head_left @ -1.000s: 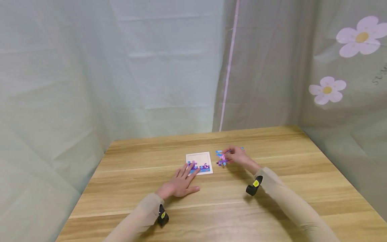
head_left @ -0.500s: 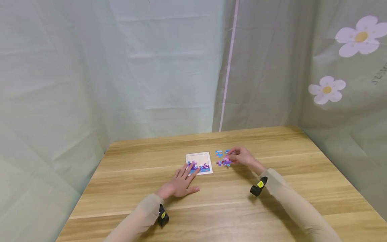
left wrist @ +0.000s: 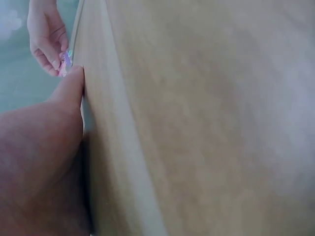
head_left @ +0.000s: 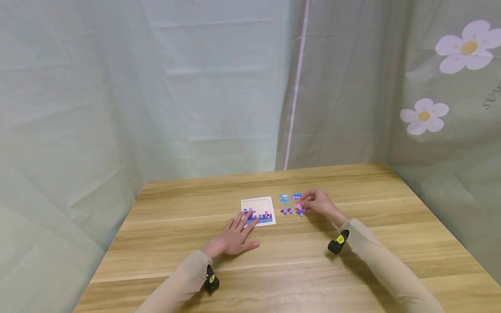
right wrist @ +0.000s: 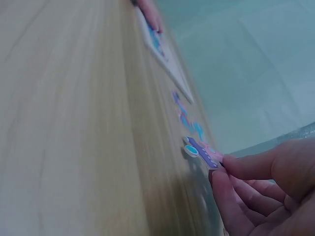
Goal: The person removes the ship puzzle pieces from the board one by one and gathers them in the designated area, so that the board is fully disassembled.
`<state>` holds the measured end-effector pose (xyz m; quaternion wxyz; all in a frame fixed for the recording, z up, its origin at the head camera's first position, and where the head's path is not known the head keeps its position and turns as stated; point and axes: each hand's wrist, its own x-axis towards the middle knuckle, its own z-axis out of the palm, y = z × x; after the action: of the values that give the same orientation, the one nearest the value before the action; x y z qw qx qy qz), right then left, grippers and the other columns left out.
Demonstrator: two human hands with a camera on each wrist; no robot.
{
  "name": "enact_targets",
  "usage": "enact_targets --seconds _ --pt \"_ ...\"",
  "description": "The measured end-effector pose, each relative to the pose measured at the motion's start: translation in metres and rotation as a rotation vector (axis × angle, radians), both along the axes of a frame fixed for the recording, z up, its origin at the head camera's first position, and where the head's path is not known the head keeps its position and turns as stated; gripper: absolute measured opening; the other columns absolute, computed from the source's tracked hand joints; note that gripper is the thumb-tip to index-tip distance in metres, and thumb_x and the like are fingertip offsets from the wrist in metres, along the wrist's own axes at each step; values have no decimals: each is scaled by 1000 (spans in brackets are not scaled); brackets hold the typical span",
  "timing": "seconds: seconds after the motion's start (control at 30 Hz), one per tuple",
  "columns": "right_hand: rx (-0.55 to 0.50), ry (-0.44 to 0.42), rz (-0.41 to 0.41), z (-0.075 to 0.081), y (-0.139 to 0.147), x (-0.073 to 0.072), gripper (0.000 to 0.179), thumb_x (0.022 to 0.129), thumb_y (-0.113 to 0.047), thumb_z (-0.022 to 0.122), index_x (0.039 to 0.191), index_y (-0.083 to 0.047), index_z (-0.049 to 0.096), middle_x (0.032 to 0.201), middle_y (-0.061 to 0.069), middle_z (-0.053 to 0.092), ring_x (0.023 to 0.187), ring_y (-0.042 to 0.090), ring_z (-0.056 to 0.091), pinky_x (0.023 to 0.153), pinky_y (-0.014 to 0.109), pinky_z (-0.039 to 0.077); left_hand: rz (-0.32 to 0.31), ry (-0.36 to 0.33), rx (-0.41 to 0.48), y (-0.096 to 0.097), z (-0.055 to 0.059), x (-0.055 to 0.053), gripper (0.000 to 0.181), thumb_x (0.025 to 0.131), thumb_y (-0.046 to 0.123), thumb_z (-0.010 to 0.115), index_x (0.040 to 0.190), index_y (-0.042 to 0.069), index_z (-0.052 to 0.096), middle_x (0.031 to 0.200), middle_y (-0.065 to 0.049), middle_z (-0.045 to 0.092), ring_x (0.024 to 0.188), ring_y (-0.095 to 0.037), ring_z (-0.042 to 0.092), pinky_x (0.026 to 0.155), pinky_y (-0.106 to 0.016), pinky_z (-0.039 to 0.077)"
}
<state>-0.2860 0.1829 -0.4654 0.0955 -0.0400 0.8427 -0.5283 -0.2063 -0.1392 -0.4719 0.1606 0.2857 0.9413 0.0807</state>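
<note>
My left hand (head_left: 234,239) lies with fingers spread over the lower left of a square puzzle board (head_left: 258,205) with a white border. Along the board's lower part, purple and blue picture pieces (head_left: 267,219) are fitted; the upper part shows bare backing. To the right, my right hand (head_left: 318,203) pinches a purple and pink jigsaw piece (right wrist: 199,151) between thumb and fingertips. In the right wrist view this piece is tilted, with a light blue round shape at one end. The left wrist view shows the left thumb (left wrist: 69,91) in front of the board, which is hidden there.
Several loose jigsaw pieces (head_left: 284,199) lie between the board and my right hand, in blue, pink and purple. The wooden table (head_left: 188,208) reaches back to hanging pale curtains (head_left: 219,95). Each wrist wears a black camera (head_left: 337,243).
My right hand has moved to the right over the loose pieces, bringing the purple and pink piece away from the others, which now show more. The left hand has stayed put on the board.
</note>
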Motion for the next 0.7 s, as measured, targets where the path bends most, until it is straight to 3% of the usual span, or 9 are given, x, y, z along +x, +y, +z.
enact_targets --seconds 0.37,0.7 --pt "86 85 0 0 3 -1 8 87 0 66 93 5 66 87 17 70 66 10 62 58 24 56 10 10 9 1 4 1 75 98 59 36 157 23 8 164 -13 -7 150 -39 -5 119 -60 8" --pt "172 83 -2 2 3 0 19 80 -9 77 92 -1 67 83 10 68 67 13 61 58 24 55 7 3 16 1 3 1 75 98 59 36 157 22 8 164 -13 -8 150 -39 -6 119 -61 8"
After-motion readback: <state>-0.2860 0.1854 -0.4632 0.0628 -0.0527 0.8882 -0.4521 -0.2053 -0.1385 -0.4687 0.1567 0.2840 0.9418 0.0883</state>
